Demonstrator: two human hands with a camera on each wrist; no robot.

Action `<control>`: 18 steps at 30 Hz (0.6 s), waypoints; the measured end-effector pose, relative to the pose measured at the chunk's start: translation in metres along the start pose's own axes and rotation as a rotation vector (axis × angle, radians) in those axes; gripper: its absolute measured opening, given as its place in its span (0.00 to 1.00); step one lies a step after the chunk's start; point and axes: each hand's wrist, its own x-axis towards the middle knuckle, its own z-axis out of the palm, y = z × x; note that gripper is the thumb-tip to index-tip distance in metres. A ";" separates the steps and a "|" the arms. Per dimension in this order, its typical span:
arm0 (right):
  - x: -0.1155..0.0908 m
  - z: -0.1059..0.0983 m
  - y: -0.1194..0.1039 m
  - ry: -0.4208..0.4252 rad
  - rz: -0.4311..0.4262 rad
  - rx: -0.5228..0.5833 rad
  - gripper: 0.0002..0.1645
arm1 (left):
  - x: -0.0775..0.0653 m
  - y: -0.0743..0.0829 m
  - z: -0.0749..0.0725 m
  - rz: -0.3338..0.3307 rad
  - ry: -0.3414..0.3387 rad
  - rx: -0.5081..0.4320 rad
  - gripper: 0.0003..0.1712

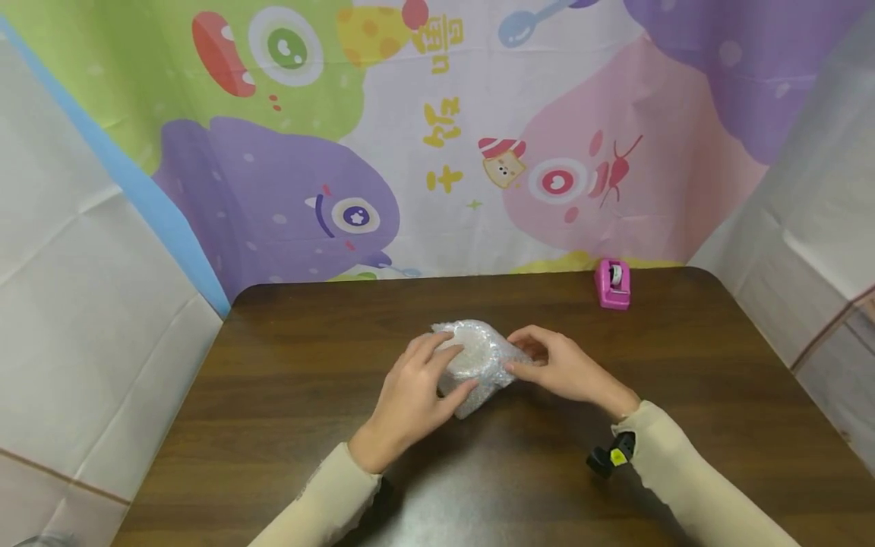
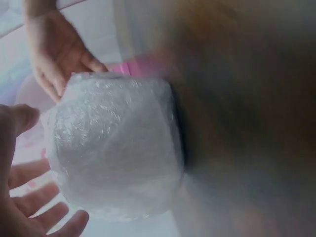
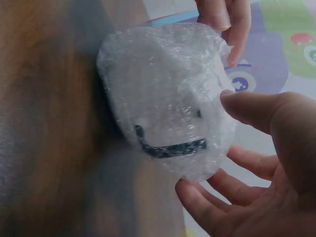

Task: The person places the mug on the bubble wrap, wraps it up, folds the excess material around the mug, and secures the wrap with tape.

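Observation:
A round, pale, cup-like object wrapped in bubble wrap (image 1: 474,353) stands on the table between the two hands. Dark curved marks show through the wrap (image 3: 163,98) in the right wrist view. The left hand (image 1: 413,391) is at its left side, fingers spread and loosely bent over the rim; in the left wrist view those fingers (image 2: 37,197) lie apart around the wrap's top. On the other side, the right hand (image 1: 563,365) holds the edge of the wrap between thumb and fingers. What the wrap encloses cannot be seen clearly.
A pink tape dispenser (image 1: 613,285) sits near the back right edge of the dark wooden table (image 1: 294,349). Behind the table hangs a cartoon-printed curtain (image 1: 437,220). Pale sheets (image 1: 89,251) stand at the sides.

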 end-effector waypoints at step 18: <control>-0.004 0.007 0.011 0.022 -0.001 0.120 0.26 | -0.009 -0.027 0.006 -0.454 -0.135 -0.495 0.52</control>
